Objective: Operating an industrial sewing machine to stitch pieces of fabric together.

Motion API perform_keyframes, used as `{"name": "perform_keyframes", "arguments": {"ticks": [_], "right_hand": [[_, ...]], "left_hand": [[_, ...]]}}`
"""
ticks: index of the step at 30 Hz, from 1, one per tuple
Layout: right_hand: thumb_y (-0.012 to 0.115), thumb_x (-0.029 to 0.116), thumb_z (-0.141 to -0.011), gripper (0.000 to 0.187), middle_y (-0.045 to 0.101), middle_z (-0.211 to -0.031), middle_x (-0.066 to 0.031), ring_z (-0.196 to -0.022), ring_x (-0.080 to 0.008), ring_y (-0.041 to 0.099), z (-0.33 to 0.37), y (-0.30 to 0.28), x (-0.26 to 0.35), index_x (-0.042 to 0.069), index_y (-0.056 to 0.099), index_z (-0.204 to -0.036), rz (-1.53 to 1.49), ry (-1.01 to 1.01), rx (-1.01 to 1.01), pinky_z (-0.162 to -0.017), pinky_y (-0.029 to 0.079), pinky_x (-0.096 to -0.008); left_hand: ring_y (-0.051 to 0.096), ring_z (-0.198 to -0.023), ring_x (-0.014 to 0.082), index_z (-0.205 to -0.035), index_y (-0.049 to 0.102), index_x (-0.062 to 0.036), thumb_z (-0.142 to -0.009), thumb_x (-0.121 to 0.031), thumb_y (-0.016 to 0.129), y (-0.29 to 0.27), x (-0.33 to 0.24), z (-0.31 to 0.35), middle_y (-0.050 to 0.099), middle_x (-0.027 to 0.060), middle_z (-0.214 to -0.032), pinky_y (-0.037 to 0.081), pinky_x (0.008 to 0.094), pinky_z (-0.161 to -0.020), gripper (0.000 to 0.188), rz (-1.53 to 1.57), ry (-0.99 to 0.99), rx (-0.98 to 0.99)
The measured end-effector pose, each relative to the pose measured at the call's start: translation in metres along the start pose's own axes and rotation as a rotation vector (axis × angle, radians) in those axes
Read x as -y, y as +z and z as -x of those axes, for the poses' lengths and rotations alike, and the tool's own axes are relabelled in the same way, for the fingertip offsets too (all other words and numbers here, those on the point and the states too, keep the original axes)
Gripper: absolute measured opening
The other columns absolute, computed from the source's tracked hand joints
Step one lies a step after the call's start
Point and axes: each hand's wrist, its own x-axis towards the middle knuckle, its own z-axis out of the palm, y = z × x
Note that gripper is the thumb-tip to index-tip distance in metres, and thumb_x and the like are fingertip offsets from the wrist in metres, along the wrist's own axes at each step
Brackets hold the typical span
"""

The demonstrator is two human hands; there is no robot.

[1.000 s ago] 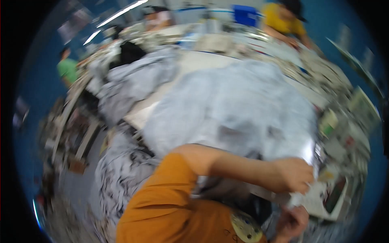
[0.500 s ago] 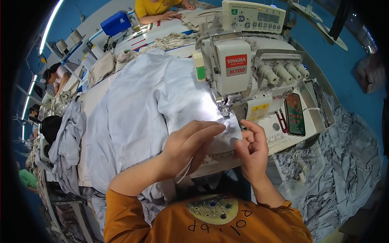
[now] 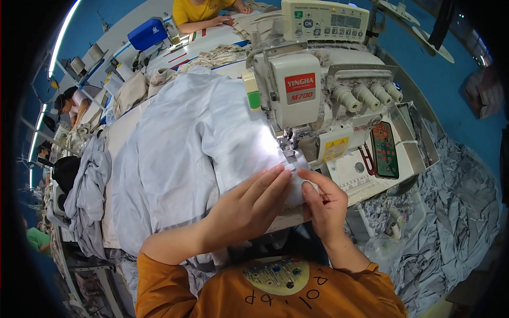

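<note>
A large light blue cloth (image 3: pixel 175 148) lies spread over the bed of an overlock sewing machine (image 3: pixel 294 106), its right edge running to the lit presser foot (image 3: pixel 288 147). My left hand (image 3: pixel 246 206) rests flat on the cloth just in front of the foot, fingers stretched out side by side. Beside it, my right hand (image 3: pixel 326 206) has thumb and forefinger closed on the cloth's edge, the other fingers curled. Between the fingertips and the foot shows a small white piece (image 3: pixel 290 166), too small to name.
A phone (image 3: pixel 384 150) and red-handled snips (image 3: pixel 366 160) lie right of the needle area. Grey cloth (image 3: pixel 450 212) is heaped at the right; more hangs at the left (image 3: pixel 87 191). A control panel (image 3: pixel 324 24) tops the machine. Other people work beyond the table.
My left hand has flattened onto the cloth, and a white strip under it is no longer seen. My right hand has moved left, its fingers closing at the cloth's edge.
</note>
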Motion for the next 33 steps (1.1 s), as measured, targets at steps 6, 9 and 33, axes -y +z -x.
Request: {"name": "perform_keyframes", "arguments": {"ticks": [6, 9, 33], "right_hand": [[0.054, 0.013, -0.092, 0.025, 0.050, -0.057, 0.0063, -0.046, 0.0010, 0.041, -0.002, 0.002, 0.001, 0.004, 0.061, -0.115, 0.099, -0.070, 0.004, -0.042, 0.032, -0.0164], [0.053, 0.013, -0.092, 0.025, 0.051, -0.058, 0.0057, -0.047, 0.0009, 0.042, -0.002, 0.002, 0.002, 0.003, 0.061, -0.114, 0.124, -0.076, -0.003, -0.043, 0.033, -0.0164], [0.063, 0.023, -0.083, 0.019, 0.064, -0.076, -0.0085, -0.061, -0.0219, 0.062, 0.019, 0.008, -0.003, 0.005, 0.066, -0.088, 0.345, -0.039, 0.765, -0.060, 0.049, -0.0315]], "left_hand": [[0.058, -0.106, 0.0265, -0.105, 0.061, 0.0041, -0.073, -0.006, 0.059, -0.003, 0.006, -0.002, 0.056, 0.0143, -0.115, 0.051, 0.0337, -0.087, 0.033, -0.069, 0.055, -0.006], [0.057, -0.107, 0.0255, -0.106, 0.062, 0.0017, -0.073, -0.005, 0.059, -0.006, 0.006, -0.003, 0.057, 0.0122, -0.115, 0.052, 0.0335, -0.085, 0.034, -0.028, 0.021, 0.019], [0.061, -0.091, 0.0235, -0.104, 0.060, -0.0032, -0.074, -0.005, 0.055, -0.016, 0.041, -0.020, 0.060, 0.0084, -0.104, 0.052, 0.0329, -0.071, 0.030, -0.007, -0.069, 0.056]]}}
